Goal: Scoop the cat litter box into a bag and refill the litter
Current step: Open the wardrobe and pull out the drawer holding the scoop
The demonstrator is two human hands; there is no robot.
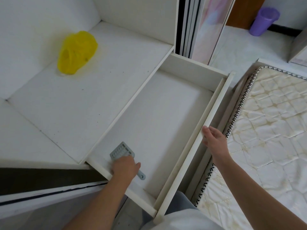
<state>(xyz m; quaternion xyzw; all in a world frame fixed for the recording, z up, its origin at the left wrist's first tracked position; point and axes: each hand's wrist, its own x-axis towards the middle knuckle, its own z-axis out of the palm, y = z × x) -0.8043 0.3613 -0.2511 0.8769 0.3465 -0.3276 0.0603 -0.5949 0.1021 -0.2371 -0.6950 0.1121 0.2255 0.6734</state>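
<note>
Fingers point(114, 170) of the left hand point(123, 166) curl down over the handle of the grey litter scoop point(122, 152), which lies on the floor of the open drawer point(157, 122) at its near left corner. They seem to be closing round the handle, and only its holed tail pokes out below the palm. The slotted head points away toward the far end, so the hand meets the handle first, which suits a straight lift.

The right hand point(214, 143) grips the top edge of the drawer front point(214, 110), thumb on the inner side and the other fingers over the outer face. I judge this is to keep the drawer steady and open while the other hand reaches in.

The yellow bag point(77, 52) sits crumpled on the white platform point(74, 97) at the far left, well apart from the scoop, its mouth gaping toward the near side as if ready to be filled. Dark specks, perhaps stray litter, dot the platform near it. No litter box or litter supply is in view.

To the right lies a quilted mattress point(265, 130), with a purple bin point(264, 20) on the floor far off and framed panels point(191, 25) leaning upright beyond the drawer. I can read no brand, label or writing anywhere.
</note>
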